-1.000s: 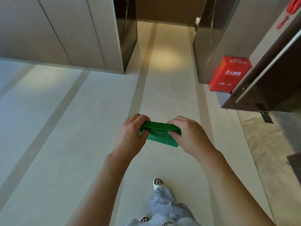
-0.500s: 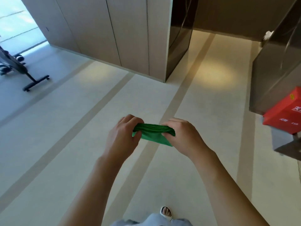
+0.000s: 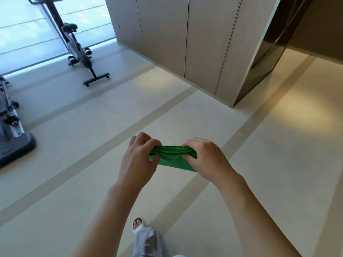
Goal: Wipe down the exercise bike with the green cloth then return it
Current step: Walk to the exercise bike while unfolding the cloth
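Pale tiled floor (image 3: 278,164) lay underfoot. Fingers of the left hand (image 3: 138,158) and right hand (image 3: 205,158) pinched opposite ends of the folded green cloth (image 3: 172,160), stretched between them, probably to ready it for wiping. Well apart, far left, stood the exercise bike (image 3: 78,47), apparently unwiped.

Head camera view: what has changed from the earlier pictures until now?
The view has swung left: the exercise bike now stands in view at upper left, and the red box on the right is gone from view. Unchanged: left hand and right hand still grip the bunched green cloth between them.
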`<state>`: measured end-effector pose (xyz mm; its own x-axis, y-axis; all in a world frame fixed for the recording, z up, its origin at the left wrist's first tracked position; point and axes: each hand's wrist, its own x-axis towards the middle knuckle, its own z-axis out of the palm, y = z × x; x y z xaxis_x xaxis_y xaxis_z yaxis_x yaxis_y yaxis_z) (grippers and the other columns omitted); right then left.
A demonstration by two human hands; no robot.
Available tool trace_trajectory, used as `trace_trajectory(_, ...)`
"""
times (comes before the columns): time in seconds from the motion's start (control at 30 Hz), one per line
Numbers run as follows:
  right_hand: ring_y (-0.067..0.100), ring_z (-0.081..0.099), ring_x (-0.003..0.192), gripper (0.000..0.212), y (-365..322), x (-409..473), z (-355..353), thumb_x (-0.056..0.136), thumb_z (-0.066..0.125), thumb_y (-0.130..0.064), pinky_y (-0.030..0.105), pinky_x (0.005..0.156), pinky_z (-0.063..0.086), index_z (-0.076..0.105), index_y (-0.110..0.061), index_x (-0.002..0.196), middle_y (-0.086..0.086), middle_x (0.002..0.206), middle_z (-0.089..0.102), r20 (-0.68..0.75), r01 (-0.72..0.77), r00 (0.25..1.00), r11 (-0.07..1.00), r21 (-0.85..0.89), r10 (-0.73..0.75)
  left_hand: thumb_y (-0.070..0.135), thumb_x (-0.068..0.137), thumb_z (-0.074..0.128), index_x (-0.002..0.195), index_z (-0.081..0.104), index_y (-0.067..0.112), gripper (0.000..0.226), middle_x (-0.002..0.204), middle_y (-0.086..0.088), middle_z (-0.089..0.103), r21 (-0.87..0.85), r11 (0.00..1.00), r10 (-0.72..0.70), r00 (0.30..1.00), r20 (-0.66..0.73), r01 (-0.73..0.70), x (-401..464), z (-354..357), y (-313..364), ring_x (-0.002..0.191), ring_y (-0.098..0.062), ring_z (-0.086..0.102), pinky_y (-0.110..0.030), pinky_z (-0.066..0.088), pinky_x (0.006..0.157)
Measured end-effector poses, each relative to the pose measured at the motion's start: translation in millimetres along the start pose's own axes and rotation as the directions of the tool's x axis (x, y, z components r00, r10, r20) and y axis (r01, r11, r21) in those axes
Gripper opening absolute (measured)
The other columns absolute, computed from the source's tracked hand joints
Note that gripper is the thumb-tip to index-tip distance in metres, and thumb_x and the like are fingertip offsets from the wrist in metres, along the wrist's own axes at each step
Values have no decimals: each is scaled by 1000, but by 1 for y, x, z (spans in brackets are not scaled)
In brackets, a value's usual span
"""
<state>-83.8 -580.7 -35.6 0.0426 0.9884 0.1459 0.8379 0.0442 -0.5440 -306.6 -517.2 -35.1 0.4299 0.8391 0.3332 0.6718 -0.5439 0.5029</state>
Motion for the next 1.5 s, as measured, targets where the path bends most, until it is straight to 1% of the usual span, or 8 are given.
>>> trace_trajectory(0.33,16,61,93,16,-88,143,55,95,66,-17,36,78,53,72,-24,109,-10,99,67,28,45,999,994,-97,-42,7,86,77,111,71,25,32,107,12,55,-68,997,18,998,-57,-22,80,-59,-143,103,-13,54,-42,58,70)
trace_trajectory(0.5,15,59,88,13,-126,202,87,96,65,-19,35,75,52,71,-24,106,-9,96,66,35,48,998,994,-102,-45,12,88,79,107,74,27,25,111,11,58,-96,989,111,993,-48,-115,113,-87,-206,102,-14,56,-39,57,71)
trace_trajectory(0.73,10,60,84,11,-150,259,118,97,64,-23,29,71,49,72,-26,103,-15,94,65,93,30,995,999,-13,-29,15,84,82,109,79,25,27,108,11,63,-102,993,46,998,-48,-51,132,-90,-256,99,-13,56,-38,59,70)
trace_trajectory(0.93,8,61,87,12,-154,314,142,99,65,-26,27,73,48,69,-31,109,-17,98,66,153,69,986,998,14,-70,11,82,83,107,79,26,30,104,11,64,-45,999,-6,998,-60,4,164,-93,-288,94,-12,56,-32,55,66)
trace_trajectory(1.07,8,61,89,34,-149,360,154,100,63,-28,27,72,50,55,-45,128,-22,96,60,198,89,975,993,74,-102,8,78,86,106,81,26,33,100,10,67,6,999,-53,996,-79,53,199,-93,-309,90,-16,62,-25,48,66)
trace_trajectory(1.23,6,65,95,46,-129,434,157,102,60,-24,32,79,58,49,-58,132,-21,102,67,320,108,933,975,194,-167,3,78,86,103,82,24,33,96,8,69,51,993,-95,984,-149,103,261,-86,-326,84,-21,65,-37,55,61)
trace_trajectory(1.37,-7,62,101,44,-109,498,153,102,61,-23,11,79,48,55,-54,133,-26,109,67,323,127,924,961,245,-205,3,79,86,101,82,24,30,93,8,68,92,986,-124,976,-179,142,317,-81,-336,80,-21,65,-39,55,58)
trace_trajectory(1.5,1,63,101,29,-87,555,149,101,64,-25,22,86,52,67,-42,124,-19,110,70,315,132,922,948,289,-225,6,80,86,99,81,26,28,94,11,68,136,974,-152,967,-204,181,365,-74,-342,81,-18,65,-38,55,58)
